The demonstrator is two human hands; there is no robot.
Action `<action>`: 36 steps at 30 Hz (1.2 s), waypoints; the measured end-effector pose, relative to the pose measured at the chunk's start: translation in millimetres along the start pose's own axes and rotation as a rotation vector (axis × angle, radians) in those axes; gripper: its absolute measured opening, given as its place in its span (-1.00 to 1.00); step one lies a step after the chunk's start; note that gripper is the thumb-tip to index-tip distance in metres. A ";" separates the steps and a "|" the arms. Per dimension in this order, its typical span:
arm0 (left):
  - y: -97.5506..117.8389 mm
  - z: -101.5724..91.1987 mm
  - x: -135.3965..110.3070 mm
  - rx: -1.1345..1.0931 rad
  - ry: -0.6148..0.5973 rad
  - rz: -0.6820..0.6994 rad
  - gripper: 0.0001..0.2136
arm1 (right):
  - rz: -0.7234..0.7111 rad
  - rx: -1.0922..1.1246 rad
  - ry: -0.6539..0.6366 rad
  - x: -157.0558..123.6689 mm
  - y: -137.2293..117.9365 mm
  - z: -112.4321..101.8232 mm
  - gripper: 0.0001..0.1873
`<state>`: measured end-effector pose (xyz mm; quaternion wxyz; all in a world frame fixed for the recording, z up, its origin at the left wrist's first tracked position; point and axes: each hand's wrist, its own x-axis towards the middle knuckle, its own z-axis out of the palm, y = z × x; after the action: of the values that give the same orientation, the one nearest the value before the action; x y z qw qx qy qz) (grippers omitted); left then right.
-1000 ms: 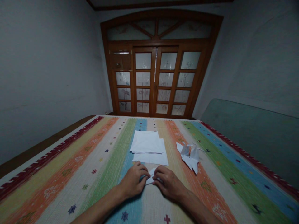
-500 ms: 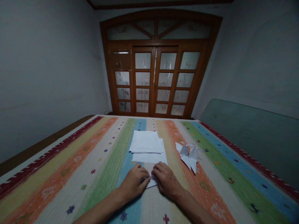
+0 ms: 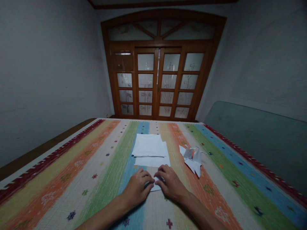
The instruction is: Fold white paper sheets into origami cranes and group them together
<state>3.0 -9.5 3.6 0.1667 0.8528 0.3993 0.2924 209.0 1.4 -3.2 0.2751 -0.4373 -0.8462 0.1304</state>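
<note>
The left hand [image 3: 137, 189] and right hand [image 3: 170, 186] hide most of the folded paper [image 3: 155, 188] between them.

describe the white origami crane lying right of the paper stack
The white origami crane is folded from matte-looking paper, with two slim points standing up and flat, pointed flaps spread low on the surface. It rests on the striped woven cover, over its cream and orange stripes, to the right of the stack of white paper. Only the cover touches it.
</note>
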 end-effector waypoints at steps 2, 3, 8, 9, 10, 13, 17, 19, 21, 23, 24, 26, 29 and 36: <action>1.0 -0.8 -0.8 0.011 -0.009 0.002 -0.88 | 0.013 0.007 -0.005 -0.4 -0.5 -0.6 -0.73; 1.2 -1.4 -0.9 0.011 -0.015 0.001 -0.87 | 0.020 0.012 -0.005 -0.5 -0.7 -0.2 -0.73; 1.0 -3.5 -0.6 -0.014 -0.013 -0.027 -0.82 | 0.036 0.070 0.021 -2.4 1.5 5.1 -0.78; 0.8 -3.6 -0.6 -0.018 -0.012 -0.034 -0.83 | 0.030 0.080 0.026 -3.0 2.4 6.2 -0.81; 0.5 -3.5 -0.5 -0.023 -0.012 -0.039 -0.84 | 0.021 0.086 0.032 -3.6 3.4 7.2 -0.83; -1.3 -3.0 -0.7 -0.036 0.001 -0.051 -0.87 | -0.028 0.082 0.070 -4.4 5.4 8.6 -0.88; -4.8 -3.2 -1.6 -0.080 0.027 -0.055 -0.81 | -0.127 0.027 0.164 -3.9 5.4 8.0 -0.87; -5.8 -4.3 -1.9 -0.107 0.051 -0.041 -0.79 | -0.180 0.003 0.217 -3.9 4.5 6.9 -0.86; -6.2 -6.4 -2.0 -0.103 0.079 -0.005 -0.78 | -0.233 -0.004 0.264 -4.2 3.2 5.3 -0.84; -6.7 -9.0 -2.0 -0.067 0.108 0.046 -0.74 | -0.282 0.004 0.297 -4.5 1.5 3.2 -0.81; -7.3 -10.2 -1.9 -0.045 0.124 0.071 -0.71 | -0.300 0.008 0.310 -4.6 0.5 2.0 -0.81; -9.8 -11.7 -2.0 -0.017 0.147 0.099 -0.65 | -0.324 0.015 0.333 -4.6 -1.4 0.0 -0.80; -15.4 -11.0 -2.0 -0.007 0.134 0.096 -0.57 | -0.339 -0.006 0.338 -3.8 -2.2 -0.6 -0.80; -14.8 -9.9 -0.5 0.059 0.007 0.073 -0.69 | -0.250 -0.091 0.180 -2.4 7.4 10.3 -0.82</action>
<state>-12.2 -0.1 3.4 0.1292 0.8704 0.3771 0.2891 209.2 4.1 -15.9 0.3438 -0.3504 -0.8711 0.0172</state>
